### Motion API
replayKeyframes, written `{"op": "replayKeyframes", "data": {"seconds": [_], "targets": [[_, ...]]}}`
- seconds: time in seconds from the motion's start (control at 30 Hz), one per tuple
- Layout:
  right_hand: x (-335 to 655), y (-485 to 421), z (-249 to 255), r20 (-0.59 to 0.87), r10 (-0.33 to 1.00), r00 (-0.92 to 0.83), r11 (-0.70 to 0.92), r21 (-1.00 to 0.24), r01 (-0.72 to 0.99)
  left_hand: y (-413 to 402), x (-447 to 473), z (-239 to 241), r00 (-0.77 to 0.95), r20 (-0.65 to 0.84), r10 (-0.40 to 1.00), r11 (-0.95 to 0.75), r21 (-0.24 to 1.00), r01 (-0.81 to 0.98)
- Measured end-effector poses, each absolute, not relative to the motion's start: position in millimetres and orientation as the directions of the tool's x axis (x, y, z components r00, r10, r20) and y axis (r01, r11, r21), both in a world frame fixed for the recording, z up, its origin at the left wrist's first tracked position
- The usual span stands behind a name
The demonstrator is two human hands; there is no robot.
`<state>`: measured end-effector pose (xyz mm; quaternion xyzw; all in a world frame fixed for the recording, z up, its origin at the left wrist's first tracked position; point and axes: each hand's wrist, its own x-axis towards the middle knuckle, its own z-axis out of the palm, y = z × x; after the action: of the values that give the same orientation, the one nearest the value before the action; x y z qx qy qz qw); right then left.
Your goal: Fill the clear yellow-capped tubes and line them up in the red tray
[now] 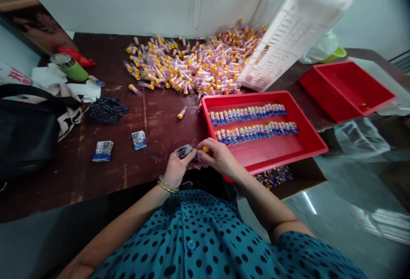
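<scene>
Hands (pixel 221 156) hold wrapper (pixel 183 151), yellow-capped tube (pixel 205 149)

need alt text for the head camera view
A person's left hand and right hand hold small, blurred items at a dark brown table. To their right, a red rectangular plastic tray holds two rows of blue-and-yellow tubes; behind lies a heap of clear, yellow-capped tubes.
</scene>
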<state>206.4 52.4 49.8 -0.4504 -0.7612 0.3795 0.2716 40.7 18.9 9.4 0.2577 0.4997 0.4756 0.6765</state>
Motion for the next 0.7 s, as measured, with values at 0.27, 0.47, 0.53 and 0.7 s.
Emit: {"op": "replayKeyframes", "data": {"seconds": [0.27,0.47,0.53,0.7], "targets": [[226.5,70.9,46.4,-0.047,0.907,-0.418,0.059,-0.969,0.238,18.6,14.3,6.5,0.173,-0.418,0.892,0.451,0.853,-0.264],[249.5,79.3,47.6,-0.063,0.958,-0.278,-0.068,-0.998,-0.006,19.9,11.9,5.4,0.177,-0.445,0.878,0.479,0.824,-0.302],[250.9,79.7,48.4,-0.057,0.962,-0.266,-0.068,-0.997,-0.029,20.3,12.2,6.0,0.171,-0.453,0.875,0.485,0.818,-0.310],[245.1,78.9,52.5,-0.065,0.943,-0.326,-0.080,-0.996,-0.033,21.7,10.5,6.8,0.188,-0.462,0.867,0.498,0.824,-0.269]]}}
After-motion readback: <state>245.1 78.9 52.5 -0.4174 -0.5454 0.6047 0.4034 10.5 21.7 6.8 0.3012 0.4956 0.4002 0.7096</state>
